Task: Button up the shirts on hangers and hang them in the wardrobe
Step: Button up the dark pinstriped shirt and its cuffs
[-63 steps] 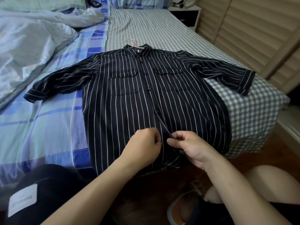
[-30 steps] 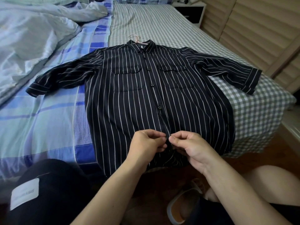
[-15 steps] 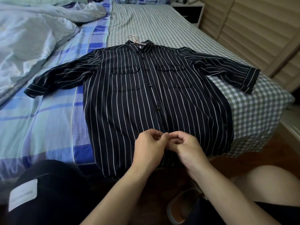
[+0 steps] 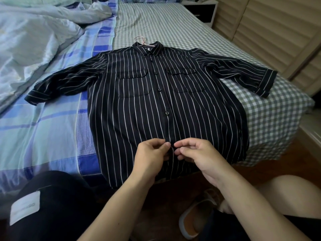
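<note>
Item under work: one black shirt (image 4: 139, 108) with thin white stripes, laid flat and face up across the near end of the bed (image 4: 173, 23), collar toward the far end, hem hanging over the near edge. Both sleeves are spread out to the sides; the right sleeve reaches toward the bed's right edge. A pink hanger (image 4: 141, 40) sits inside the collar, only its hook visible beyond the neck.

Placket: three dark buttons (image 4: 167, 113) are visible down the centre line and appear fastened. The lower section of the placket is partly covered by the hands.

Left hand (image 4: 150, 160): fingers curled, thumb and forefinger pinching the shirt's front edge at the lower placket, just above the hem.

Right hand (image 4: 196, 155): fingers curled, thumb and forefinger pinching the facing edge of the same placket. The fingertips of the two hands are nearly touching. Whether a button is between them cannot be determined.

Bedding: a blue-and-green plaid sheet (image 4: 43, 127) covers the left part of the bed, a grey-checked sheet (image 4: 271, 119) the right part; the shirt lies across the line where they meet. A crumpled pale quilt (image 4: 34, 35) is heaped at the far left.

Surroundings: a slatted wooden panel (image 4: 278, 32) stands along the right edge of the bed. A slipper (image 4: 191, 221) lies on the floor below the forearms.
</note>
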{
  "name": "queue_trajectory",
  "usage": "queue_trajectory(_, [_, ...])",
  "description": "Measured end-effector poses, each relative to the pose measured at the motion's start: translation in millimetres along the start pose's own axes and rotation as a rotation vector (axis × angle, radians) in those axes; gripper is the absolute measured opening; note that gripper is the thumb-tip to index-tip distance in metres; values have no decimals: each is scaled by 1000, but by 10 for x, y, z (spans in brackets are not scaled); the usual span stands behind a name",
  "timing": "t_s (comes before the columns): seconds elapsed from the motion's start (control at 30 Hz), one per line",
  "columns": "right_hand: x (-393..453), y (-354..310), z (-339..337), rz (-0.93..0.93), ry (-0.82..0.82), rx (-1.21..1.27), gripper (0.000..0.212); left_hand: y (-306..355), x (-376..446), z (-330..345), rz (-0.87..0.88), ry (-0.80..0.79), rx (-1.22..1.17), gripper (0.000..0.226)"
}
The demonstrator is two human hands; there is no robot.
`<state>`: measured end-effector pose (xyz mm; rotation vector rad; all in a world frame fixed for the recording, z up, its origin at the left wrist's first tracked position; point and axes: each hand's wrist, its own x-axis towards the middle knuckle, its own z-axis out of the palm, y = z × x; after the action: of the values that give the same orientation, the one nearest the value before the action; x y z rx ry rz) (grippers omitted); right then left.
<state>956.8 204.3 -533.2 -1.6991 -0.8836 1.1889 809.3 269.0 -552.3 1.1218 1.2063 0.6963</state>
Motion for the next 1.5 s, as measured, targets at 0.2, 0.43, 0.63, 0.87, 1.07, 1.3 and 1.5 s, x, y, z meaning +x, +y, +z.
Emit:
queue_trajectory(0.2, [59,-73,-199,-489,370,-345,23,-28,9,-55,8,-41,-122,14])
queue_trajectory(0.43, [168,149,35,-685,80,-620,26,-86,-86,-54,170,2,33,20])
queue_trajectory(0.63, [177,131,1,-840,110,-843,17,-121,-121,-30,333,77,235,30])
queue_trajectory(0.87, [258,156,20,-546,118,-660,12,-61,-110,-97,252,10,350,16])
queue_trajectory(1.07, [236,74,-353,-408,578,-757,23,-108,-325,-654,342,348,880,26])
queue_trajectory(1.3, [200,239,-1009,264,572,-236,67,-232,-383,-1095,-19,585,539,49])
queue_trajectory(1.5, [99,95,-1581,114,755,-433,33,-119,-539,-994,74,405,357,25])
